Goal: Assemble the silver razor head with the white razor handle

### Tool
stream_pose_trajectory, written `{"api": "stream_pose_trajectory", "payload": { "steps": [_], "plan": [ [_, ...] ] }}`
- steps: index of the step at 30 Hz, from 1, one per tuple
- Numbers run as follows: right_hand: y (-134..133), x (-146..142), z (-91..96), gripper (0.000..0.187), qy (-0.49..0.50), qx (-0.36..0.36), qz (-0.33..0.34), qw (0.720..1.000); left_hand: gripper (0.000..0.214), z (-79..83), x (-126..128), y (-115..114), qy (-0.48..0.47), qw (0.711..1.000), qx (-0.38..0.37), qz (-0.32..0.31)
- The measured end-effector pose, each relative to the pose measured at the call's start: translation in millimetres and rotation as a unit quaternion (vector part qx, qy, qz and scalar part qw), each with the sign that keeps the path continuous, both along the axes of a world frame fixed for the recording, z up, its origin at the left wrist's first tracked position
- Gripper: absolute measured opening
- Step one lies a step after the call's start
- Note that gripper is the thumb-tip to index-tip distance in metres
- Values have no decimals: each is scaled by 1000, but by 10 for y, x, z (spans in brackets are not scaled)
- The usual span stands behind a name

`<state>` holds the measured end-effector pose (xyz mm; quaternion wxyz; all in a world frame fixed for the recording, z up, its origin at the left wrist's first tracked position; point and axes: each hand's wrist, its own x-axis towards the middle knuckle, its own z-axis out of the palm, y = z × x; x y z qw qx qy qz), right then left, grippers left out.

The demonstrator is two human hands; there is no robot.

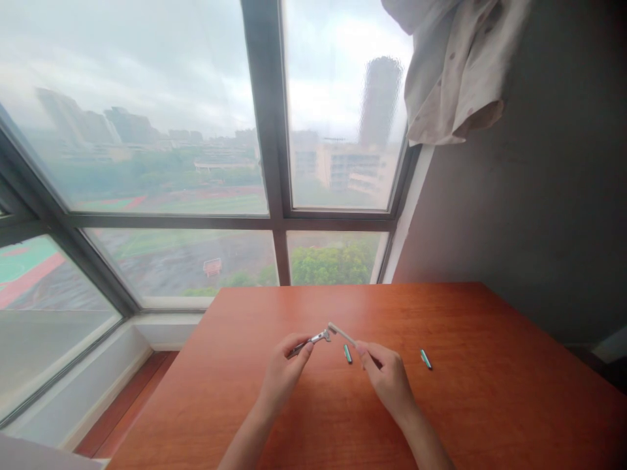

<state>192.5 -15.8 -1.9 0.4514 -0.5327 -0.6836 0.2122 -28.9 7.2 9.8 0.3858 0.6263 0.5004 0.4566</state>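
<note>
My left hand point(285, 367) is closed in a pinch on a small silvery metal piece point(313, 339) that points up and to the right. My right hand point(385, 375) is closed on a thin white stick-like piece point(341, 334) whose tip meets the metal piece between the two hands. Both hands hover just above a reddish-brown wooden table point(490, 405). A small teal cylinder point(347, 354) lies on the table just left of my right hand's fingers. A second teal cylinder point(426, 358) lies to the right of that hand.
A large window point(264, 163) with dark frames stands behind the table's far edge, showing buildings and trees. A grey wall point(539, 196) rises on the right, with a pale cloth point(450, 72) hanging at its top. A white sill and red floor lie at the left.
</note>
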Motion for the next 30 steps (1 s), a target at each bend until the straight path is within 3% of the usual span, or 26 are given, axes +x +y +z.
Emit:
{"api": "stream_pose_trajectory", "payload": {
  "steps": [8,14,19,26,30],
  "plan": [
    [-4,1,7,41,-20,2,-14,1000,26,41,35,-25,-3,1000,22,-3],
    [-20,-14,38,41,12,-13,27,999,31,56,45,-16,-51,998,-39,14],
    [-18,-15,21,42,10,-6,2,1000,33,75,75,-27,-80,994,-73,10],
    [-24,-40,43,38,24,1,37,999,38,80,93,-34,-106,990,-88,23],
    [-12,-35,22,40,18,5,13,1000,41,42,98,-16,-119,988,-97,10]
  ]
}}
